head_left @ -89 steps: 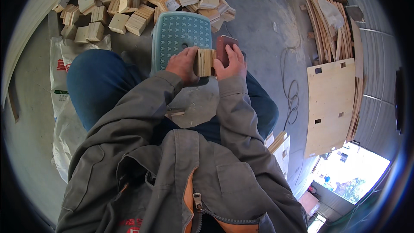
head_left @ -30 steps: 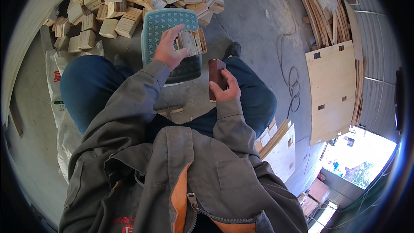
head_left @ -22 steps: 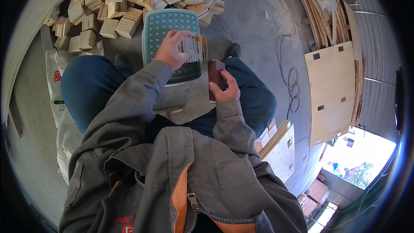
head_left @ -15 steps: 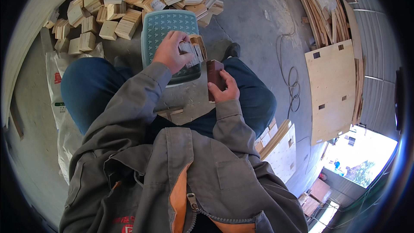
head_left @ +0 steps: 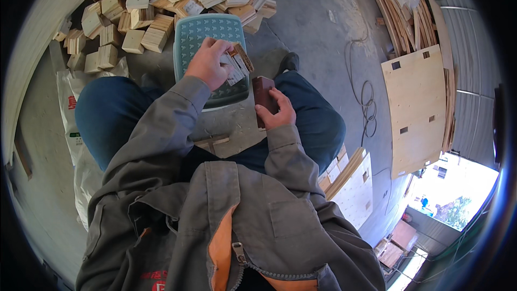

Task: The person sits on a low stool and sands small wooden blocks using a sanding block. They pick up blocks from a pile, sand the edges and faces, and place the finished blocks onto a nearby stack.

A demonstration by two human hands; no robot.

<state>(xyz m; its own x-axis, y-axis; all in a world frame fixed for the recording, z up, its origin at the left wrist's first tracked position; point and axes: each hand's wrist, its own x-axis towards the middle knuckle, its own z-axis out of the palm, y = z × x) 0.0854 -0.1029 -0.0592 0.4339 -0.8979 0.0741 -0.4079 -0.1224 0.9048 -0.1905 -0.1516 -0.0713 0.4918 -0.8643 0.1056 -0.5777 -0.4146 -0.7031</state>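
My left hand (head_left: pixel 208 66) is closed around a small plywood block (head_left: pixel 237 68), its fingers and thumb gripping the near-left side. The block shows layered edges and is tilted over the right part of a teal plastic stool (head_left: pixel 196 28) with a patterned top; whether it touches the stool I cannot tell. To the right of the stool, my right hand (head_left: pixel 279 113) is wrapped round a dark reddish-brown rectangular block (head_left: pixel 263 96), which looks like a sanding block. It stands just apart from the plywood block, over the inner side of my right leg.
A heap of plywood blocks (head_left: pixel 156 29) lies beyond the stool. A white sack (head_left: pixel 83 145) is by my left knee. To the right are a coiled cable (head_left: pixel 368 102), a plywood sheet with square holes (head_left: pixel 414 110) and long wood strips (head_left: pixel 385 19).
My left hand has turned the plywood block, so a different side faces up. My right hand with the brown block has hardly moved.
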